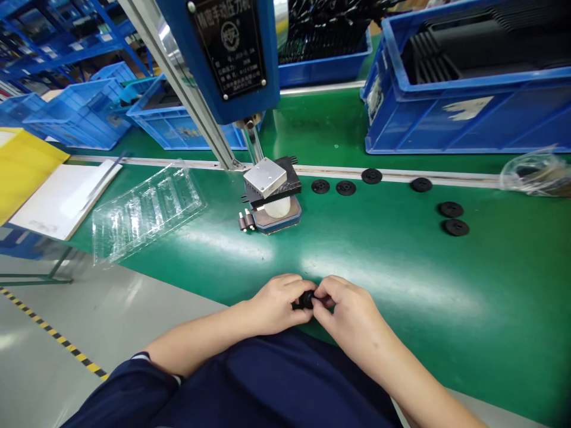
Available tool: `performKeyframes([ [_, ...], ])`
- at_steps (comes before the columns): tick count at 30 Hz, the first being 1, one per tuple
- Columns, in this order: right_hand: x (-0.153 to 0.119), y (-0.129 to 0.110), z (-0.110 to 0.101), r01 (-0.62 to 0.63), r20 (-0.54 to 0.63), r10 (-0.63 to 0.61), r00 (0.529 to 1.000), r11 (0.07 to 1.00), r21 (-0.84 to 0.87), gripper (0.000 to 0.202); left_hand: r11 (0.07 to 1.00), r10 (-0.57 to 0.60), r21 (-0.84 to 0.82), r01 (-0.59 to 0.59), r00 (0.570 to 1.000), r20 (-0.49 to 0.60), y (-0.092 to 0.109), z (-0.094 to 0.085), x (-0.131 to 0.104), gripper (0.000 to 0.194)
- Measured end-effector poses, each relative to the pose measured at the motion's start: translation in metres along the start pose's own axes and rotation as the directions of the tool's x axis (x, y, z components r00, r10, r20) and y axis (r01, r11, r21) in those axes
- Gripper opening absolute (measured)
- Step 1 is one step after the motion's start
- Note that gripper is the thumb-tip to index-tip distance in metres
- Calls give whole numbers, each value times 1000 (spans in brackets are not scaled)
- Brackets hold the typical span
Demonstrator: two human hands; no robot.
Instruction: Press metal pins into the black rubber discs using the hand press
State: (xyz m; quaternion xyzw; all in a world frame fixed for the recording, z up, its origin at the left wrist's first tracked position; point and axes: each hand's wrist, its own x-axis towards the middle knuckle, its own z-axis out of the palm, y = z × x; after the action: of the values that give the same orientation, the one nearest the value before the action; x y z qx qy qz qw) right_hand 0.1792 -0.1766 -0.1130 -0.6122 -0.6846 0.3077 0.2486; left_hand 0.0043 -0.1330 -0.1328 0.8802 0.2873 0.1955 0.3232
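Close to my body, at the front edge of the green bench, my left hand (279, 302) is closed around a small black round part (306, 299). My right hand (345, 306) pinches at the right end of that same part, and the fingertips of both hands nearly meet there. Fingers cover much of the part, so its full shape is hidden. Beyond the hands stands a blue manual press (241, 65), with a silver metal block (265, 176) and a black plate under its ram. Two small dark rollers with white pins (246, 220) stand beside the press base.
Several black discs (346, 188) lie right of the press. A clear plastic tray (147, 211) and a white board (65, 193) are at left. Blue bins (468, 119) with black parts line the back. A coil of clear tubing (535, 172) sits far right on the green bench (401, 321).
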Motion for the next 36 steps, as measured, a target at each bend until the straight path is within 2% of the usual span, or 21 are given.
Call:
performKeyframes([
  [6,1,-1,-3,-9,7,9,1000,999,50,13,999,-34,-23,33,999,-37,0,1,-1,25],
  [13,0,-2,-5,-36,9,36,999,997,61,13,997,-45,-58,44,999,-27,0,0,0,24],
  [17,-2,2,-10,-44,34,39,999,986,160,13,992,-83,-97,79,996,-37,-1,-3,-1,28],
  [23,-3,3,-17,-140,50,131,990,952,272,13,984,-109,-149,99,992,-58,-5,-6,-2,32],
  [30,1,1,-12,-189,95,165,982,894,405,14,976,-145,-174,132,987,-64,-8,-7,-1,34],
  [36,6,4,-7,-251,110,226,968,866,432,16,969,-160,-202,144,985,-67,-8,-10,3,36],
])
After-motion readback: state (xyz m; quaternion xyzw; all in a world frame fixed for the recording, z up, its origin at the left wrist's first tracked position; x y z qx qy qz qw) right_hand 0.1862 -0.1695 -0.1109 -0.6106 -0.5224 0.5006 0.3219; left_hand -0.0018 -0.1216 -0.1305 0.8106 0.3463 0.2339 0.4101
